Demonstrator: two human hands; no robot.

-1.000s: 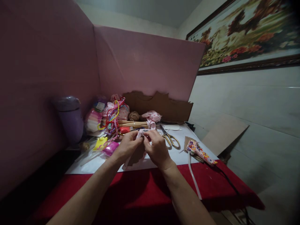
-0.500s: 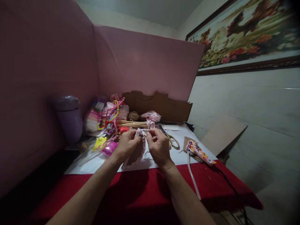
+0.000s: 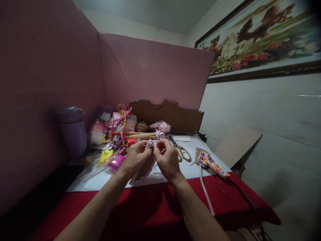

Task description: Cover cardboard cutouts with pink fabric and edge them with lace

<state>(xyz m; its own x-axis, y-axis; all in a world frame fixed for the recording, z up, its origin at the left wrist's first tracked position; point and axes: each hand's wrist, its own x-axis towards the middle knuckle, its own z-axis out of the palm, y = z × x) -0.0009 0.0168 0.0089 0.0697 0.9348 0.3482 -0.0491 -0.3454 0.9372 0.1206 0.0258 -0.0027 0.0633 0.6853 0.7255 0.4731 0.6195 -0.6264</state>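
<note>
Red-draped counter [image 3: 225, 197], pink panel [image 3: 155, 73] behind; pale fabric strip [image 3: 150, 144] squarely between left hand [image 3: 135, 157] and right hand [image 3: 167, 159], pinched in grip of both, neither clearly nearer; long axis apparently trailing down toward counter

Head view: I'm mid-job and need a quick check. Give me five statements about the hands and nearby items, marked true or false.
1. The left hand and right hand both pinch the pale cloth. True.
2. The right hand holds the scissors. False: the scissors lie on the white sheet.
3. The flower-patterned glue gun lies to the right of the scissors. True.
4. The twine ball sits at the table's front edge. False: the twine ball is at the back, near the brown cardboard.
5. The yellow packet lies left of the magenta packet. True.
</note>
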